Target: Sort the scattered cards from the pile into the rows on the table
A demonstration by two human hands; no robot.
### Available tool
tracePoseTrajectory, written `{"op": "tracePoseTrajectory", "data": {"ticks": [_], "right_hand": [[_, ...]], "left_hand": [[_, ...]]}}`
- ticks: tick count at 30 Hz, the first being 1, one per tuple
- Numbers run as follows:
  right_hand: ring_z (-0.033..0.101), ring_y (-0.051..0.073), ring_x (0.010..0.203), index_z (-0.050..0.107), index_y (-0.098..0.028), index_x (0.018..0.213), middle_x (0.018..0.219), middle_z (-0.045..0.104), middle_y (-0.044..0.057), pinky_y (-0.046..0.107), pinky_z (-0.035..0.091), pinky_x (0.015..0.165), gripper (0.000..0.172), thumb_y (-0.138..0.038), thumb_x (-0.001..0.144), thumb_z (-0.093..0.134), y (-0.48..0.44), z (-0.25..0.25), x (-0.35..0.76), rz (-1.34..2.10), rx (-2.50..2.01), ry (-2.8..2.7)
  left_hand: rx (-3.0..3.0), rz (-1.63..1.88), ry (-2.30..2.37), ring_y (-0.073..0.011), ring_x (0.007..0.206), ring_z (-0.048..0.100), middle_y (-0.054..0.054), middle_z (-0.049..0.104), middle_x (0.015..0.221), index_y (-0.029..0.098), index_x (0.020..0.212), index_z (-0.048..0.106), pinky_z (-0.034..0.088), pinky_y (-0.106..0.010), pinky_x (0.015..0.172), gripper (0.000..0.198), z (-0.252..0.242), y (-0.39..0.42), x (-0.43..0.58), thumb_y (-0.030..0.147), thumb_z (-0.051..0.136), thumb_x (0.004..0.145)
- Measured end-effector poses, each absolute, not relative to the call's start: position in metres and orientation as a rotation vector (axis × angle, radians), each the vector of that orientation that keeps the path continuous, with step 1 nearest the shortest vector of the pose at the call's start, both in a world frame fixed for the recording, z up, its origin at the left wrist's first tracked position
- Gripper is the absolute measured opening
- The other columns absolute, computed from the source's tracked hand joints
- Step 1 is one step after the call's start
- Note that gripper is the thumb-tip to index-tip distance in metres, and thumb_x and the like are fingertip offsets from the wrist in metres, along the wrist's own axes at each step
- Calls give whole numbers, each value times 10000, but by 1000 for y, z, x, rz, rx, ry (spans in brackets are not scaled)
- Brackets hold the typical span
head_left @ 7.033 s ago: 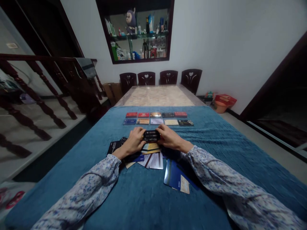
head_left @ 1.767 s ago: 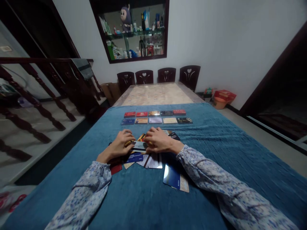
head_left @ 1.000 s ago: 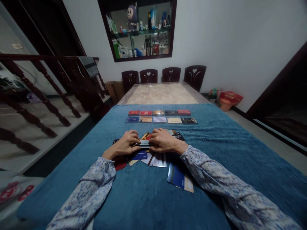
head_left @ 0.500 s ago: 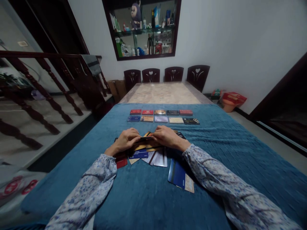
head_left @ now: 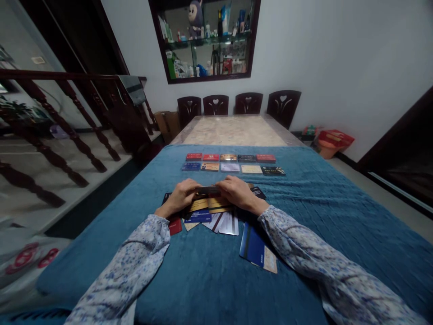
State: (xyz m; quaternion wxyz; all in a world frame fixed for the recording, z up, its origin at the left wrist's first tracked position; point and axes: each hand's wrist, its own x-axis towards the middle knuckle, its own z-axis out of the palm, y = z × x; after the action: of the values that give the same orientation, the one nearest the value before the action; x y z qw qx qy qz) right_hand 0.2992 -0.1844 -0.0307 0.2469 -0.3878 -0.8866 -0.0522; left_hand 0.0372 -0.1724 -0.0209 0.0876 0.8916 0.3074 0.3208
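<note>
Between my left hand (head_left: pixel 181 196) and my right hand (head_left: pixel 236 192) is a thin dark stack of cards (head_left: pixel 208 190), its long edge facing me. Both hands have their fingers closed on its ends. Loose cards lie fanned out beneath: gold ones (head_left: pixel 219 204), a blue one (head_left: pixel 199 216), silvery ones (head_left: pixel 229 224) and a red one (head_left: pixel 175 225) beside my left wrist. A larger blue card (head_left: pixel 252 246) overlaps a beige one (head_left: pixel 270 260) near my right sleeve. Parts of the pile are hidden under my hands.
Beyond my hands, two rows of card stacks (head_left: pixel 230 168) stand on the blue cloth (head_left: pixel 189 271). The bare stone tabletop (head_left: pixel 233 131) lies further back, with dark chairs (head_left: pixel 248 104) behind it. A white bag (head_left: pixel 30 262) is at the lower left.
The held cards have tilted, so a thicker dark edge now faces me. My hands have risen slightly in view. The whole scene has shifted a little to the right.
</note>
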Motion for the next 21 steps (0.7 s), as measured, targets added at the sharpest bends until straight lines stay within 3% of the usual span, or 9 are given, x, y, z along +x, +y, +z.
{"op": "tracePoseTrajectory", "data": {"ticks": [8,13,21], "right_hand": [[594,211,927,621,-183,1246,967,708,87,311,440,794,349,-95,908,607,-188,-31,298,-138,-1159,-2366],[597,214,933,621,-198,1220,973,713,81,311,454,805,325,-101,914,572,-189,-31,298,-151,-1188,-2357],[602,230,972,565,-185,1336,1038,732,108,323,443,822,420,-130,920,573,-188,-31,298,-132,-1253,-2412]], "left_hand": [[2666,920,994,-188,978,651,-83,723,1050,170,1202,694,544,-335,911,396,-29,-169,40,41,518,872],[2677,859,1081,-184,944,643,-71,694,1027,206,1314,647,535,-335,923,474,-35,-166,42,49,526,883],[2621,955,1161,-197,938,626,-68,677,1027,193,1277,615,517,-342,907,408,-39,-165,50,91,538,889]]}}
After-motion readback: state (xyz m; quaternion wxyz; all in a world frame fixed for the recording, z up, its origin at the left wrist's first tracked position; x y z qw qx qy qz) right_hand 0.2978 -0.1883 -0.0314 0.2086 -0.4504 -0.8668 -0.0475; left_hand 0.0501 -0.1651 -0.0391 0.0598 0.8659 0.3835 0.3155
